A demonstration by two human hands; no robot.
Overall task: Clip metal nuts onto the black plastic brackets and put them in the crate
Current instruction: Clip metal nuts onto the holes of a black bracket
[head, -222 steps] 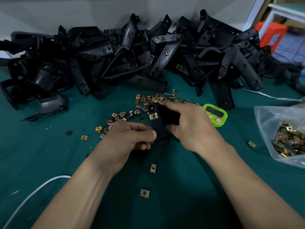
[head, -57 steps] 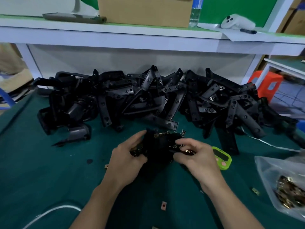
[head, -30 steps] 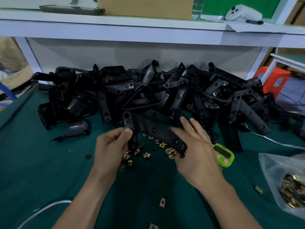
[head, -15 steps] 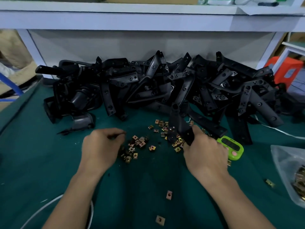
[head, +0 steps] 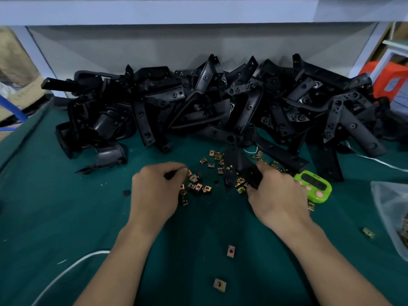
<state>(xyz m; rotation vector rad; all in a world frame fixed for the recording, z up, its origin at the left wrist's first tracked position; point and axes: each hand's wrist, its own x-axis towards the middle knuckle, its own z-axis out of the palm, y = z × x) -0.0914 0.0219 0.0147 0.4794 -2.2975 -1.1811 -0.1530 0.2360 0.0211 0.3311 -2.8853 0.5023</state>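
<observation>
1. The right hand (head: 278, 195) is in the middle of the green table (head: 66, 217), fingers and thumb curled tight round the lower end of one black bracket (head: 231, 160).
2. This bracket stands nearly upright. Its far end points at the big pile and its near end sits among the loose nuts.
3. The left hand (head: 156, 191) lies knuckles up just left of the bracket and does not touch it. Its fingers are curled down with the tips together at the left edge of the scattered nuts (head: 198, 186). I cannot tell whether they pinch a nut.
4. The nuts are small brass-coloured squares spread on the cloth between the two hands and on past the bracket's far side.
5. Three more lie apart from the rest: one nut (head: 230, 251) between the forearms, another (head: 219, 284) nearer the bottom edge, and a third (head: 368, 232) off to the right.
6. The pile of brackets (head: 220, 102) runs left to right along the far side of the table, against the white panel under a shelf (head: 198, 9).
7. A green timer (head: 313, 186) lies just right of the right hand, partly hidden by it.
8. A clear plastic bag (head: 390, 213) lies at the right edge.
9. A white cable (head: 66, 270) curves across the near left corner.
</observation>
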